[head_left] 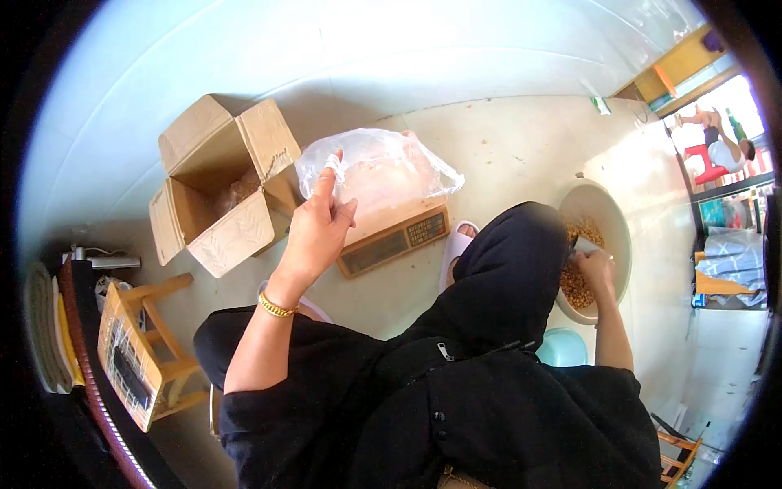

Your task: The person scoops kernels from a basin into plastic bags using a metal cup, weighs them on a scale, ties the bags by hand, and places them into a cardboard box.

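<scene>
At the left hand's (316,234) fingertips the bag (383,167) is touched, whether gripped cannot be told; the scoop-like tool (583,244) held in the right hand (596,270) is best kept level among the nuts (577,287)

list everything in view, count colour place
scale: 1, brown front, centre
plastic bag: 1, clear, on scale
basin: 1, pale, right
nut-like pieces: many, golden-brown, in basin
scoop: 1, whitish, in basin
cardboard box: 1, brown, left of scale
bowl: 1, teal, below basin
wooden stool: 1, tan, far left
slippers: 2, pale, near scale
other person: 1, pale-topped, upper right
clutter: uncountable, mixed, right edge
left hand: 1, bare, touching bag
right hand: 1, bare, over basin
</scene>
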A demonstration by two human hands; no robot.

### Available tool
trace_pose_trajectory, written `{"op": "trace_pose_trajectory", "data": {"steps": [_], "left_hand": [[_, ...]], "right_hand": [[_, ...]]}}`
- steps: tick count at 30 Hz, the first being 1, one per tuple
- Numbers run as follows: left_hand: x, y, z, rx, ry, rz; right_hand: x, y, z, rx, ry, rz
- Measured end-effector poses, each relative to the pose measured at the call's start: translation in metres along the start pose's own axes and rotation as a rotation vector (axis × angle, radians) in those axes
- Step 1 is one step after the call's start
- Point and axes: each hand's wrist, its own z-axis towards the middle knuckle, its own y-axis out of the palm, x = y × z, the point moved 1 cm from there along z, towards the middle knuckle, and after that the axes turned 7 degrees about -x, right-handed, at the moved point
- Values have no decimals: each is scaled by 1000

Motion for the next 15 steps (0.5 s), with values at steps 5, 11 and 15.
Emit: {"op": "trace_pose_trajectory", "data": {"steps": [5, 11, 15], "left_hand": [[-5, 4, 2, -13, 10, 1], [-7, 9, 8, -33, 0, 33], [-5, 9, 9, -39, 2, 18]], "right_hand": [[14, 3, 38, 159, 16, -175], [-36, 41, 39, 71, -90, -278], [-29, 57, 32, 57, -201, -220]]}}
